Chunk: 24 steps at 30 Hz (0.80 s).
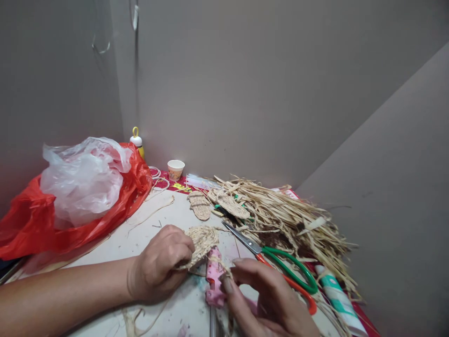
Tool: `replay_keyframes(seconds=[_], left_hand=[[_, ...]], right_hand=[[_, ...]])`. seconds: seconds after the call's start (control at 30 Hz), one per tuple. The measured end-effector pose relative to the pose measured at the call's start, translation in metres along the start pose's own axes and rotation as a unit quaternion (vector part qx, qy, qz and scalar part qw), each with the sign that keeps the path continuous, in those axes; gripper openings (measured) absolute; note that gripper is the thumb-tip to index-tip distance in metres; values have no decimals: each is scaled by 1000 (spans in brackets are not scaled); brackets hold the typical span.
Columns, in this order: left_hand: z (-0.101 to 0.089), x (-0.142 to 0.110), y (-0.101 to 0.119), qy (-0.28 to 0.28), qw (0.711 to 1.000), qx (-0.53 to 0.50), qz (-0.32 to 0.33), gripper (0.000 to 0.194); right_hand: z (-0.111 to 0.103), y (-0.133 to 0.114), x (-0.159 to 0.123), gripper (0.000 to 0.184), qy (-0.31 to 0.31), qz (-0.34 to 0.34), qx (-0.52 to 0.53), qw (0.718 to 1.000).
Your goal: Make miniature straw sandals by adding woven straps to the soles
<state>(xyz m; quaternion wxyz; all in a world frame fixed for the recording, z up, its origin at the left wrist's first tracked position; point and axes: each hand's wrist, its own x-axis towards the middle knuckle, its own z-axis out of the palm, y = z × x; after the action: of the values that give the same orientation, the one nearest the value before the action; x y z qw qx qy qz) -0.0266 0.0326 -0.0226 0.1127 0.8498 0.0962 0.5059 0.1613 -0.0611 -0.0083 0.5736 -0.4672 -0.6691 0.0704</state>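
My left hand (pixel 164 264) is closed around a woven straw piece (pixel 202 239), a flat oval of coiled braid. My right hand (pixel 271 299) pinches a thin straw braid (pixel 221 263) between thumb and forefinger; it runs toward the woven piece. Below and between the hands lies a pink plastic tool (pixel 214 281), perhaps a glue gun, partly hidden by my right hand. Scissors (pixel 250 243) with green and orange handles lie beside my right hand, blades slightly apart. Farther back, a small straw slipper sole (pixel 199 206) rests near a second woven straw oval (pixel 231 205).
A large heap of dry straw (pixel 280 210) covers the right back. To the left sits a red plastic bag (pixel 136 196) with a clear bag (pixel 84 182) on it. A paper cup (pixel 176 170), a yellow bottle (pixel 136 141) and a green-white tube (pixel 340 299) stand or lie around.
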Motion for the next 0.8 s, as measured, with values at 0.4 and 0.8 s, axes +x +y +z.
replay_keyframes(seconds=[0.4, 0.8], left_hand=[[6, 10, 16, 30, 992, -61, -106, 18], [-2, 8, 11, -62, 997, -20, 52, 12]], right_hand=[[-19, -8, 28, 33, -105, -134, -89, 981], [-5, -5, 17, 27, -102, -162, -117, 974]])
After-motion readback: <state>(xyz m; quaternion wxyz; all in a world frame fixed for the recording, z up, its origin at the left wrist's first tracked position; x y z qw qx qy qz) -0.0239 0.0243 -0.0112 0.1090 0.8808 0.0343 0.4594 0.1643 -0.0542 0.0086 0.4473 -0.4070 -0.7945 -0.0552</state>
